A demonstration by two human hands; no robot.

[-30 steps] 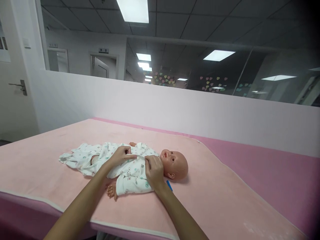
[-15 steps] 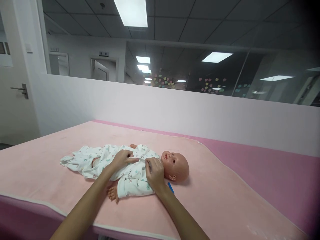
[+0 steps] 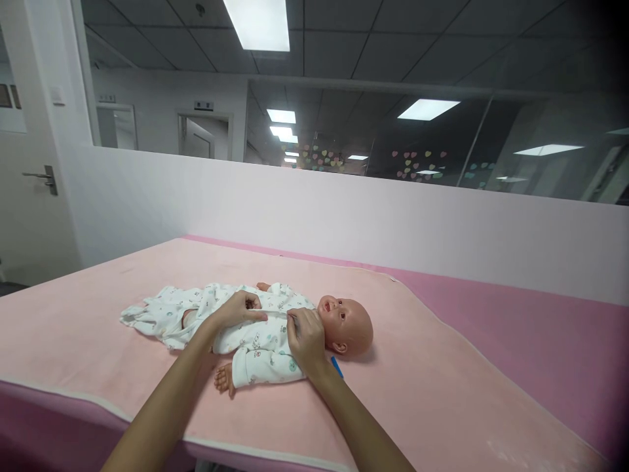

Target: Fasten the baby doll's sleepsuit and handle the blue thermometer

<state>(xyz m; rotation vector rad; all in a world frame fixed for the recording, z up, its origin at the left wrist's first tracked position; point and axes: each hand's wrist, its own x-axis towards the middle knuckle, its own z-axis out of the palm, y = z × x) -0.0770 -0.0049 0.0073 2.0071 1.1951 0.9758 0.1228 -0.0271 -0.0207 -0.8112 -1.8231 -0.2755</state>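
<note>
Lying mid-table [image 3: 442,393] on the pink cover, head toward the right edge: doll [image 3: 344,324] in a printed romper [image 3: 255,341]. Left hand [image 3: 238,309] pinching the soft, thin cloth at the chest; right hand [image 3: 305,337] pinching the collar beside the chin. Likely light, limp fabric over hard plastic; best gripped at hems. Blue pen [image 3: 337,367] just beside the right wrist. Open room toward the right edge and far wall.

I see my left hand [image 3: 239,308] and right hand [image 3: 305,335] both pinching the white printed romper [image 3: 255,344] at the chest of a baby doll [image 3: 344,322] lying face-up on the pink mat [image 3: 417,380].
</note>
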